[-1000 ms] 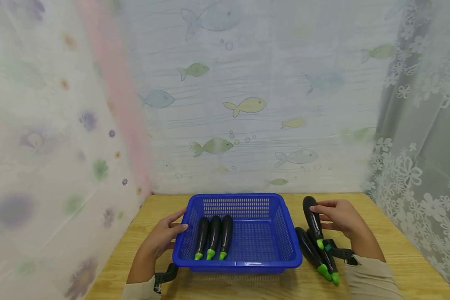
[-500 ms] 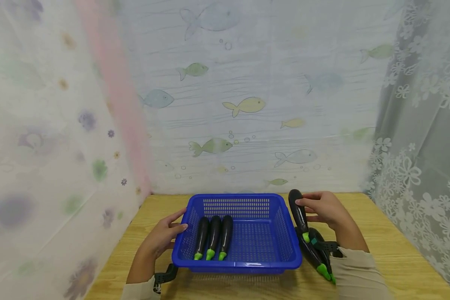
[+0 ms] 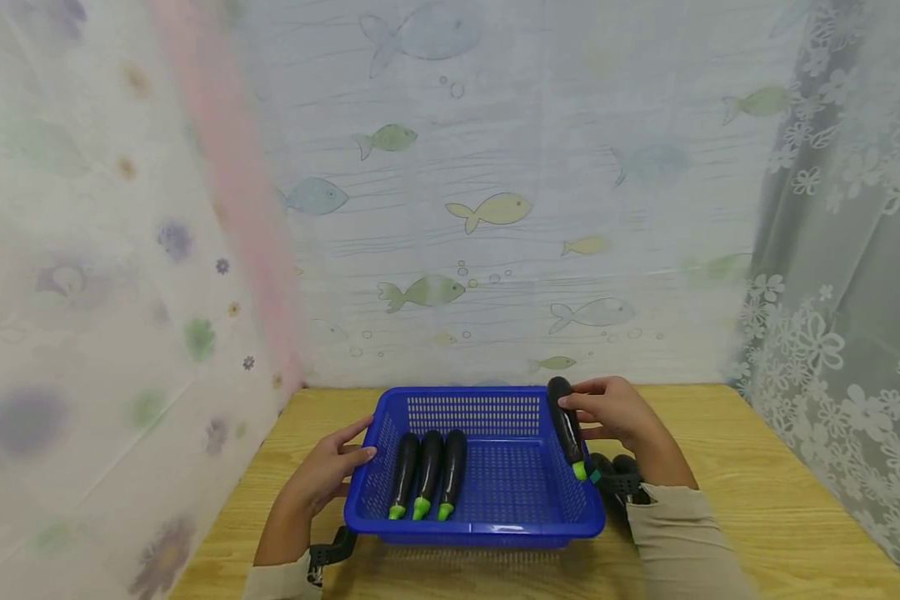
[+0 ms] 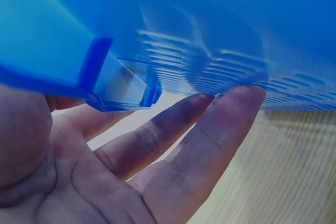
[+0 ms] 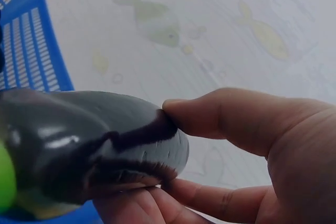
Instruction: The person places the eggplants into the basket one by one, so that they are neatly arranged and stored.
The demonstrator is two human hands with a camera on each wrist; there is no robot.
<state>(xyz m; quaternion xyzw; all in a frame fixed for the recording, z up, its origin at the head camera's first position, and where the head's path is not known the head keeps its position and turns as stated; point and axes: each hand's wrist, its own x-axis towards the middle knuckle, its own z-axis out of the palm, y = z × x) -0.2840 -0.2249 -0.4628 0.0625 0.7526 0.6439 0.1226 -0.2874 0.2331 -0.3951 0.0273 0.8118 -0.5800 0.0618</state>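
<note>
Clearly, in the head view, the left hand point(image 3: 333, 471) was at nine o'clock of the blue plastic basket point(image 3: 487, 528), with its thumb over the rim and its other fingers outside the wall, so that it gripped this edge. Inside the basket, toward nine o'clock, three dark eggplants point(image 3: 429, 471) lay side by side, their green stem ends pointing to about six o'clock. The right hand point(image 3: 618, 414), at two o'clock, pinched one more eggplant point(image 3: 562, 417) between thumb and fingers. This held eggplant was tilted in front of the basket's rim at two o'clock; I could not tell whether it touched. Near three o'clock, partly hidden by the right wrist mount point(image 3: 617, 482), two other eggplants point(image 3: 625, 462) were on the wooden table point(image 3: 750, 467).

In the left wrist view, the left fingers reached toward one o'clock and touched the slotted wall, while the rim hid the thumb's tip.

In the right wrist view, the held eggplant extended from nine o'clock to the middle, clamped near its rounded end. The basket appeared at ten o'clock, and fish-printed cloth point(image 5: 220, 30) stood behind at one o'clock.
</note>
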